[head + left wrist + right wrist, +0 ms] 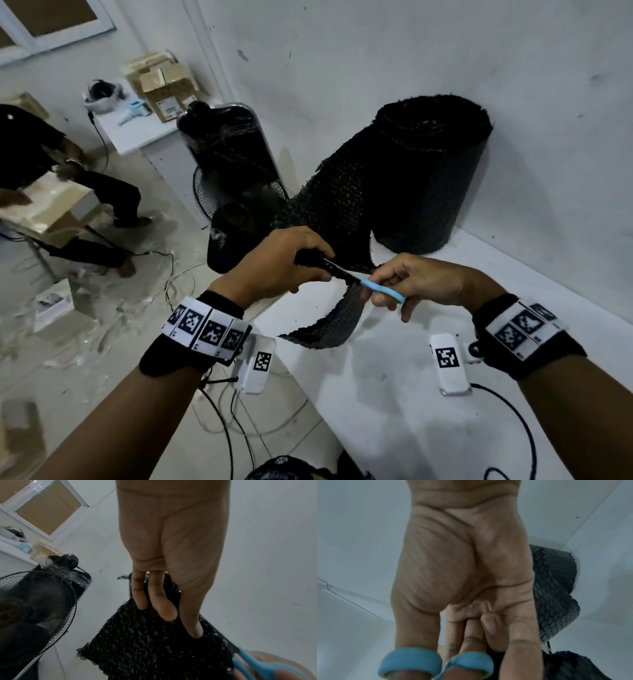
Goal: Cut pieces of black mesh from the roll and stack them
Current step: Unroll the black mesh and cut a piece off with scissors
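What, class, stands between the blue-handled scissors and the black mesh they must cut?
Nothing visible does. The blue-handled scissors, held by the right hand, already have their blades in the strip of black mesh, close beside the left hand gripping it. Those left fingers sit near the cutting line.

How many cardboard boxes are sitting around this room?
3, maybe more. Two cardboard boxes are piled on the far white table under the window, and one small box lies on the littered floor at left. Others may hide behind the pile.
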### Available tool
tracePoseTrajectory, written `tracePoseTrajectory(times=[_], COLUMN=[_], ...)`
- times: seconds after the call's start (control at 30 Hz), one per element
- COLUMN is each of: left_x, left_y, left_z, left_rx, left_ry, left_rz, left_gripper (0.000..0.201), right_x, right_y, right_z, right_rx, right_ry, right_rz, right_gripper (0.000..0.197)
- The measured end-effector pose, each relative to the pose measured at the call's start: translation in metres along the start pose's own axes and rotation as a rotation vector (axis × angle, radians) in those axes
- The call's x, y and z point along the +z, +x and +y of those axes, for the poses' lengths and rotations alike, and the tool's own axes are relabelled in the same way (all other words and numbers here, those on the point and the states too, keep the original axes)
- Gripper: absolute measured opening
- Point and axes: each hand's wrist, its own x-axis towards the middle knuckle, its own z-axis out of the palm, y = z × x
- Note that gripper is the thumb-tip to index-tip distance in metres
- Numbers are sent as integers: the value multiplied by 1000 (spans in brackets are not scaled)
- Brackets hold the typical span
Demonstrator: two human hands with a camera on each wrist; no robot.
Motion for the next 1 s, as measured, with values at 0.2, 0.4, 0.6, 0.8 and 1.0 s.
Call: tracePoseTrajectory(times=[0.2, 0.4, 0.6, 0.8, 1.0], left_x=[4, 7, 11, 12, -9], left_y=[1, 2, 3, -1, -3], left_z=[2, 3, 5, 8, 4], left_rx=[10, 39, 77, 65, 2], left_ry=[25, 13, 40, 10, -65], left_rz=[-17, 10, 21, 8, 47], left_gripper=[15, 18, 18, 21, 34], right_x=[3, 4, 7, 10, 0], right_y=[1, 2, 5, 8, -3], right_z=[-5, -8, -12, -14, -6], right_rx=[-17, -35, -44, -27, -4], right_ry=[-6, 6, 10, -27, -45], right_rz=[-18, -4, 18, 15, 1], right_gripper=[33, 29, 22, 25, 19])
